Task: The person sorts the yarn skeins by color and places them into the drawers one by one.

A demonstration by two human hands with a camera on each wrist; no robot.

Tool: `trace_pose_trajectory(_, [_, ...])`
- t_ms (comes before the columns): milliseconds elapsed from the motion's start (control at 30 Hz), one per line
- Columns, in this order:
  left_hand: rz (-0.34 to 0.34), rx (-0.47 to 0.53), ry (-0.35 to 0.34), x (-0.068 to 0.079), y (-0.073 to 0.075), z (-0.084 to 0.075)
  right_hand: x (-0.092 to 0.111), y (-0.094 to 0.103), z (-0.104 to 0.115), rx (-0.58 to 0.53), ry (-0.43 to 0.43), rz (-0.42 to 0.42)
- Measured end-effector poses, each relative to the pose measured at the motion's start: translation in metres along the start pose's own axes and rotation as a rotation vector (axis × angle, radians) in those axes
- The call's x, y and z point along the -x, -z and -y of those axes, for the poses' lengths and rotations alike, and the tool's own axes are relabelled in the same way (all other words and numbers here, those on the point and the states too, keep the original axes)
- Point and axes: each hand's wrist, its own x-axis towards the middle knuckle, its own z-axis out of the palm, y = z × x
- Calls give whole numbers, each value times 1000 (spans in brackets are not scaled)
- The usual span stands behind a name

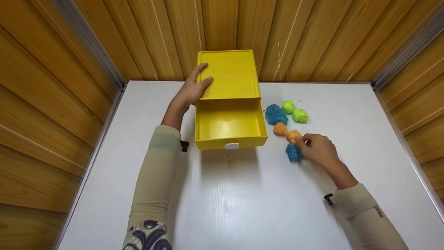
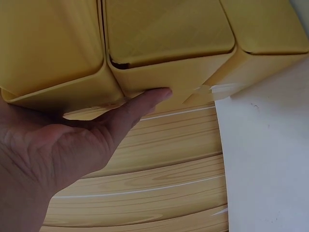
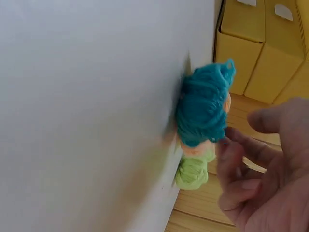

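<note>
A yellow drawer box (image 1: pixel 229 73) stands at the back of the white table. Its drawer (image 1: pixel 230 142), with a white handle tab, is pulled out toward me and holds nothing. My left hand (image 1: pixel 192 90) rests on the box's left edge, thumb and one finger extended on the top; its other fingers are hidden. Beside the box, my right hand (image 1: pixel 321 149) is at an orange yarn ball (image 1: pixel 294 136), fingertips at its edge. In the right wrist view a blue yarn ball (image 3: pixel 203 106) partly hides the orange one, and thumb and fingers stand apart.
A second orange yarn ball (image 1: pixel 280 128), a larger blue yarn ball (image 1: pixel 276 114) and two lime yarn balls (image 1: pixel 288 107) lie right of the drawer. Wood-look panel walls (image 1: pixel 222 24) border the white table (image 1: pixel 225 208) at the back and sides.
</note>
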Motion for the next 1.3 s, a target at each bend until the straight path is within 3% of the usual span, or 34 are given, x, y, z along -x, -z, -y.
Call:
trace_pose_trajectory(133, [0, -5, 0, -1, 0, 0, 2, 2, -2, 42, -10, 99])
trace_pose_trajectory(300, [-6, -7, 5, -2, 0, 0, 3, -2, 2, 85, 0, 164])
trace_pose_trajectory(567, [-1, -11, 12, -2, -2, -1, 0, -13, 16, 52, -2, 253])
trace_pose_trajectory(833, [-7, -12, 12, 0, 0, 0, -5, -26, 24, 49, 1, 221])
trace_pose_trajectory(1300, [-6, -9, 7, -1, 0, 0, -7, -22, 17, 20, 17, 195])
